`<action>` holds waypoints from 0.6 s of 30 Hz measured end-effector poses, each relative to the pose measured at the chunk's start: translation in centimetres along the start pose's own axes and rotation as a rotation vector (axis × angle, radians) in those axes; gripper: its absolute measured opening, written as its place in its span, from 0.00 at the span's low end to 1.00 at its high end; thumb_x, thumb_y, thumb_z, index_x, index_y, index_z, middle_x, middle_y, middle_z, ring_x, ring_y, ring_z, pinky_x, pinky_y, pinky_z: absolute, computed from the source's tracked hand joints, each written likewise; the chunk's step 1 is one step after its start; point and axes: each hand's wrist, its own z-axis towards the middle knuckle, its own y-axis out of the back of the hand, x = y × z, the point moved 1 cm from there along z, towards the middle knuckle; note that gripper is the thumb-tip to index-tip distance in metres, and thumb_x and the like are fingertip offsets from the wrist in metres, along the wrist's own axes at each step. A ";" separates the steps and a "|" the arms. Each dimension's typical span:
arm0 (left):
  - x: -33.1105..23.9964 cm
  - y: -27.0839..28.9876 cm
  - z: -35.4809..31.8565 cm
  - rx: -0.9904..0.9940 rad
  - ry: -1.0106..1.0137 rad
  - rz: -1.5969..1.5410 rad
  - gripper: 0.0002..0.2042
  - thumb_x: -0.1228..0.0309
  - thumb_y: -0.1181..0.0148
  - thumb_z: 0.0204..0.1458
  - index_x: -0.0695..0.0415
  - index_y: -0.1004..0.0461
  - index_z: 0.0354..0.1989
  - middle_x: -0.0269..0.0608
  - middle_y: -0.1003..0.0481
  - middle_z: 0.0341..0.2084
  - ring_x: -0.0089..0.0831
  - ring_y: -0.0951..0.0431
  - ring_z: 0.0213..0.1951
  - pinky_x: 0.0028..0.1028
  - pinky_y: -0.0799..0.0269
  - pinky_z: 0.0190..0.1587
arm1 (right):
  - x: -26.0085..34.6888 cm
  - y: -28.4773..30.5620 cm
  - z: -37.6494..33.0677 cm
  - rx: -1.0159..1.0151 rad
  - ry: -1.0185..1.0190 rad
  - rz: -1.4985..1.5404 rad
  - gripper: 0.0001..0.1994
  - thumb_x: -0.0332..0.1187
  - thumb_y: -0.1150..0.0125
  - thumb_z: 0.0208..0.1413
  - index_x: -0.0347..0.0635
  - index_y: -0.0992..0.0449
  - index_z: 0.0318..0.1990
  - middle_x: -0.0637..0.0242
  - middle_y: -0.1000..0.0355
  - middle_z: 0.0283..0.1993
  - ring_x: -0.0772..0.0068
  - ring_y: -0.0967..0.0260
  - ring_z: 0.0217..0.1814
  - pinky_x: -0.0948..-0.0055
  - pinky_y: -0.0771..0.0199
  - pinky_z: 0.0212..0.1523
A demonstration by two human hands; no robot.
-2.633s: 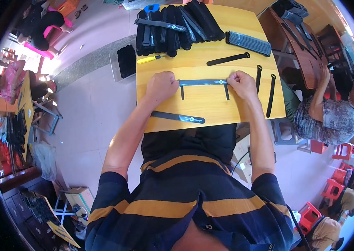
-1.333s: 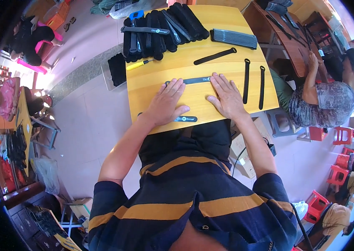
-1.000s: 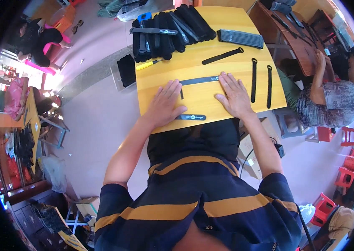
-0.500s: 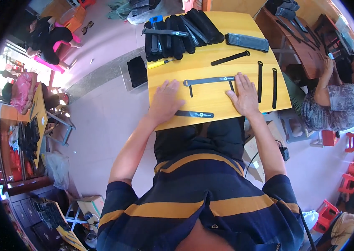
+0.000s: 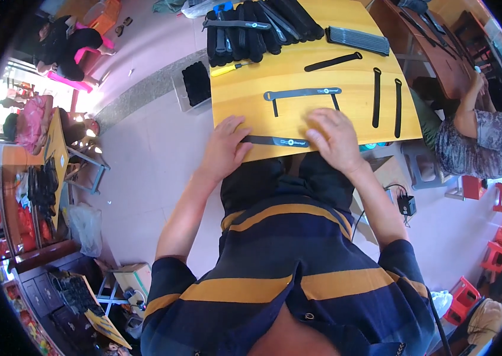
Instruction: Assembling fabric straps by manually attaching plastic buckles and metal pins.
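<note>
A grey hook-and-loop cable strap with a printed mark lies along the near edge of the yellow table. My left hand rests at its left end, thumb and fingers apart on either side of it. Over by the strap's right end, my right hand has its fingers spread, partly blurred, and holds nothing. Farther in lies another grey strap with a loop end, and two short black strips show below it. Black looped straps lie to the right, and one more black strap lies slanted beyond.
Bundled black straps are heaped at the far left, a stack of grey straps at the far right. A yellow-handled tool lies by the left edge. Beside the table stands a bin of black straps. At right, a person sits at another table.
My right hand has left the right end of the farther grey strap and come nearer, toward the near strap. My left hand has drawn to that strap's left end, fingers more bent.
</note>
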 end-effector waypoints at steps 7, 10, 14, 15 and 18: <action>-0.4 -0.5 -0.1 -0.079 0.024 -0.047 0.11 0.72 0.32 0.51 0.59 0.22 0.42 0.53 0.26 0.58 0.57 0.30 0.63 0.46 0.36 0.67 | 1.8 -1.9 -1.6 0.113 -0.041 -0.036 0.12 0.34 0.29 0.52 0.42 0.23 0.42 0.60 0.28 0.43 0.53 0.28 0.50 0.55 0.29 0.53; -0.9 -0.4 0.1 -0.127 0.007 -0.056 0.08 0.73 0.33 0.51 0.59 0.24 0.37 0.52 0.24 0.53 0.55 0.29 0.60 0.46 0.33 0.63 | 1.5 -2.2 -1.9 0.080 -0.076 -0.015 0.11 0.32 0.28 0.50 0.43 0.23 0.39 0.61 0.28 0.43 0.54 0.28 0.49 0.56 0.29 0.52; -2.7 0.2 -0.2 -0.056 0.071 -0.100 0.05 0.74 0.36 0.53 0.58 0.27 0.34 0.49 0.22 0.36 0.51 0.22 0.46 0.44 0.27 0.49 | 1.6 -2.1 -2.2 0.088 -0.070 0.029 0.16 0.34 0.29 0.51 0.43 0.23 0.46 0.60 0.26 0.48 0.52 0.29 0.54 0.55 0.29 0.56; -3.4 0.7 -0.5 0.004 0.146 -0.126 0.04 0.75 0.37 0.53 0.57 0.27 0.33 0.48 0.22 0.30 0.50 0.21 0.40 0.44 0.26 0.44 | 2.1 -2.0 -2.0 0.056 -0.062 0.063 0.17 0.36 0.29 0.52 0.43 0.24 0.48 0.59 0.25 0.50 0.52 0.29 0.56 0.55 0.30 0.57; -6.4 2.3 -1.8 0.016 0.074 -0.103 0.03 0.75 0.38 0.55 0.57 0.27 0.33 0.47 0.22 0.26 0.49 0.20 0.34 0.42 0.24 0.38 | 4.5 -0.8 -1.8 -0.021 0.120 0.103 0.22 0.36 0.29 0.52 0.42 0.25 0.54 0.55 0.25 0.54 0.48 0.30 0.60 0.54 0.30 0.60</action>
